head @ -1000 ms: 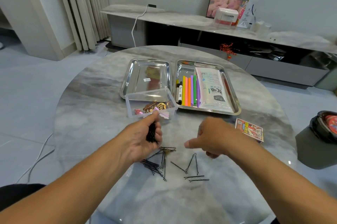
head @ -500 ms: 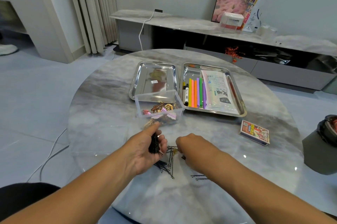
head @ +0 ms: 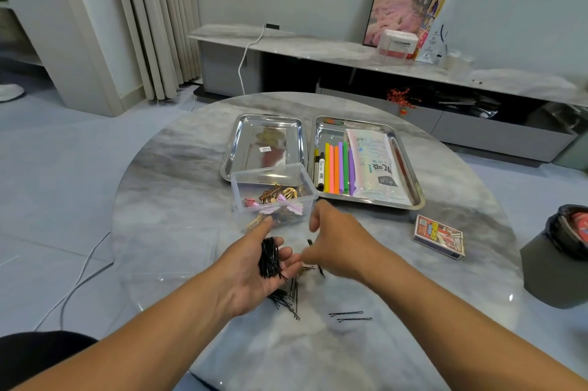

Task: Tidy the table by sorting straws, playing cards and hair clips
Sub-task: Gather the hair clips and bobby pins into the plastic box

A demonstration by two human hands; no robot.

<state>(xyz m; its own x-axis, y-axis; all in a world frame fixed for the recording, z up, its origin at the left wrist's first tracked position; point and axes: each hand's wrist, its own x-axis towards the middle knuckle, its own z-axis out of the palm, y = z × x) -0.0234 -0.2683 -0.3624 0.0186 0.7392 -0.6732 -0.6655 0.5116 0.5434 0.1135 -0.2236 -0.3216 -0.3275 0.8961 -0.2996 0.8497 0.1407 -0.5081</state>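
My left hand (head: 251, 276) lies palm up over the near middle of the round marble table (head: 165, 199), its fingers curled round a bundle of black hair pins (head: 270, 258). My right hand (head: 340, 241), blurred, is beside it and pinches a few black pins against the left fingertips. More loose pins (head: 286, 298) lie under my left hand, and two pins (head: 350, 316) lie to the right. Just beyond my hands, a clear plastic box (head: 245, 182) holds gold and pink hair clips. Coloured straws (head: 337, 167) lie in the right steel tray (head: 410, 174). A card box (head: 439, 236) lies at the right.
An empty steel tray (head: 264, 136) sits behind the clear box. Beside the straws in the right tray lie markers (head: 319, 167) and a white packet (head: 372, 161). A dark grey bin (head: 556, 269) stands off the table's right edge. A low console runs along the back wall.
My right hand swept left over the loose pins, gathered some and rose to my left hand. My left hand turned palm up, showing its bundle. Fewer pins lie on the table.
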